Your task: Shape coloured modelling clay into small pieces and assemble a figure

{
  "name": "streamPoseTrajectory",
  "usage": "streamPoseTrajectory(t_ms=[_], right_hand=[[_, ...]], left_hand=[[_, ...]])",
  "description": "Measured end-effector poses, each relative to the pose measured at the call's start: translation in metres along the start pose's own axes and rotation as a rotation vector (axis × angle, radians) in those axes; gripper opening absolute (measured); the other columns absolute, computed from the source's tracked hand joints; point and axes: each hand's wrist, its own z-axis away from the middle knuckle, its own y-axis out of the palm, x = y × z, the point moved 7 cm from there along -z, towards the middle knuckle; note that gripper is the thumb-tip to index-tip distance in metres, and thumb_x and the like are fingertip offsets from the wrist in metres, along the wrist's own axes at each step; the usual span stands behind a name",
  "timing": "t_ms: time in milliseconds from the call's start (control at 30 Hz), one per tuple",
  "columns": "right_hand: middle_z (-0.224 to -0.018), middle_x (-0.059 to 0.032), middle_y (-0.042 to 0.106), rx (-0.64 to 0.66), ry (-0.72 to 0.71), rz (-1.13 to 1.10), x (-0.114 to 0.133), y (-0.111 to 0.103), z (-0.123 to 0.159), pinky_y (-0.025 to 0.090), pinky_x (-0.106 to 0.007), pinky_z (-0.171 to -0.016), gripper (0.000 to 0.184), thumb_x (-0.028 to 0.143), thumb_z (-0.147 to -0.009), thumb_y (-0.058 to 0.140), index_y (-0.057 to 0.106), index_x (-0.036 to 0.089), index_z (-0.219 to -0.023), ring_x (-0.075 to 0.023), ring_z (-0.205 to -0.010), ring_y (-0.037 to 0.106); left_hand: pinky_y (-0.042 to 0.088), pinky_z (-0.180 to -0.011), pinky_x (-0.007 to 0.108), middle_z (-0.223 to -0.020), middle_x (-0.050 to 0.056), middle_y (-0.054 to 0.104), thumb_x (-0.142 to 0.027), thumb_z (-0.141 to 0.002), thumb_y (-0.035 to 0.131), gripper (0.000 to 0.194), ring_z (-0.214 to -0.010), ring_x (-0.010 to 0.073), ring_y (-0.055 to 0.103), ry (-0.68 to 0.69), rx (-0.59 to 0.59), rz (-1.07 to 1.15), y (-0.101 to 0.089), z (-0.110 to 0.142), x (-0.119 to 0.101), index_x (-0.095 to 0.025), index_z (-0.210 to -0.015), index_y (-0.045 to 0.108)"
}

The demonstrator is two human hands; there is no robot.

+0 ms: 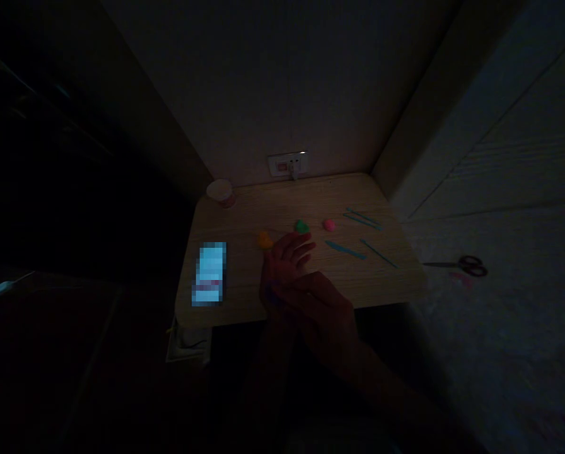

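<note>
My left hand [286, 265] is turned palm up over the front of the small table, its fingers stretched out and apart. A dark purple patch, which looks like modelling clay [272, 294], shows at the heel of that palm. Bent over it, my right hand [325, 306] presses its closed fingertips onto the clay and the palm. The dim light and the fingers hide most of the clay's shape. Just beyond my left hand lie an orange clay lump [264, 240], a green clay lump [301, 226] and a round pink clay lump [328, 225].
Several thin blue modelling tools [345, 250] lie on the right of the wooden table [244, 302]. A lit phone [209, 274] is at left, a paper cup [221, 192] at the back left. Scissors [466, 265] lie beyond the right edge. A wall socket [288, 164] is behind.
</note>
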Motion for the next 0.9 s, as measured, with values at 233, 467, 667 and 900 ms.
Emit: streamPoseTrajectory(t_ms=[233,467,667,900], right_hand=[[-0.103,-0.0022,0.081,-0.130,0.412,-0.301,-0.039,-0.016,0.004,0.060,-0.034,-0.084,0.019,0.025,-0.097,0.069,0.081,0.030,-0.112,-0.0196,-0.090,0.074],[-0.090,-0.0029,0.079,-0.275,0.764,-0.570,-0.067,-0.015,0.026,0.058,-0.031,-0.069,0.025,0.046,-0.086,0.081,0.082,0.027,-0.103,-0.0193,-0.078,0.069],[-0.092,-0.0007,0.074,-0.348,0.874,-0.830,-0.074,-0.003,0.028,0.051,-0.024,-0.058,0.032,0.049,-0.079,0.088,0.070,0.024,-0.089,-0.0117,-0.064,0.059],[-0.090,-0.0028,0.074,-0.300,0.842,-0.738,-0.073,-0.009,0.027,0.054,-0.028,-0.065,0.035,0.056,-0.090,0.076,0.068,0.022,-0.087,-0.0153,-0.071,0.064]], left_hand=[[0.044,-0.116,0.050,-0.135,0.014,0.071,-0.061,-0.104,0.041,0.053,-0.127,0.0315,0.066,0.070,-0.036,0.031,0.021,0.022,-0.015,-0.020,-0.122,0.069],[0.047,-0.114,0.049,-0.129,0.013,0.074,-0.065,-0.103,0.041,0.056,-0.124,0.0314,0.067,0.081,0.034,0.066,0.030,0.031,-0.018,-0.021,-0.117,0.073],[0.059,-0.093,0.042,-0.118,0.012,0.077,-0.064,-0.086,0.074,0.052,-0.109,0.0302,0.072,0.195,0.202,-0.130,0.023,0.038,-0.010,-0.023,-0.118,0.076],[0.061,-0.073,0.030,-0.096,0.007,0.080,-0.054,-0.068,0.094,0.051,-0.085,0.0216,0.076,0.266,0.047,-0.147,0.006,0.037,-0.011,-0.022,-0.104,0.076]])
